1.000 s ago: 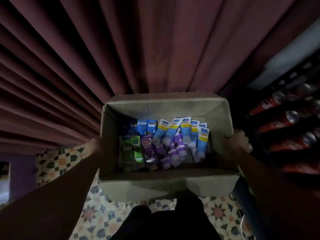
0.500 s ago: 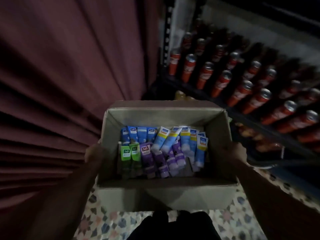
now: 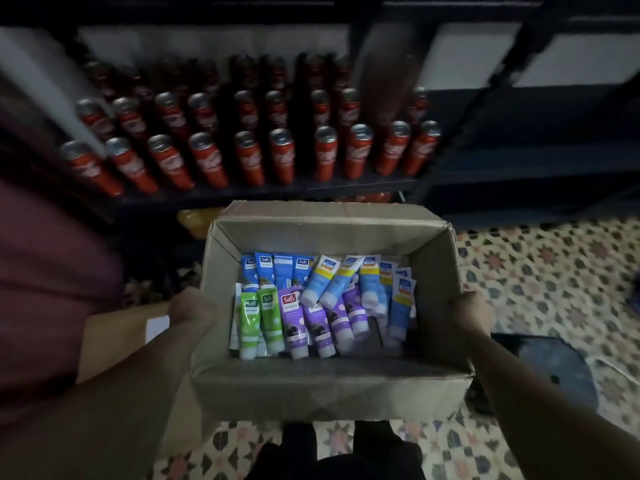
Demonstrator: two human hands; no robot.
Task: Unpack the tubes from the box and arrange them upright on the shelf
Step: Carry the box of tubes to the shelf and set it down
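Your fingers hide behind the box [image 3: 329,393] walls, grip unclear; left hand [image 3: 192,315] at its 9 o'clock, right hand [image 3: 471,315] at 3 carry it. The tubes [image 3: 311,306] lie inside, between both hands; shelf [image 3: 363,184] at 12 o'clock.

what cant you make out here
Head view:
- Fingers of left hand and right hand: hidden by the side walls of the box.
- Tube count: the tubes overlap, lower ones buried.
- Small print on the tubes: too small, dim.
- Labels on the red cans: blurred.
- Space under their shelf: mostly hidden by the box, dark.
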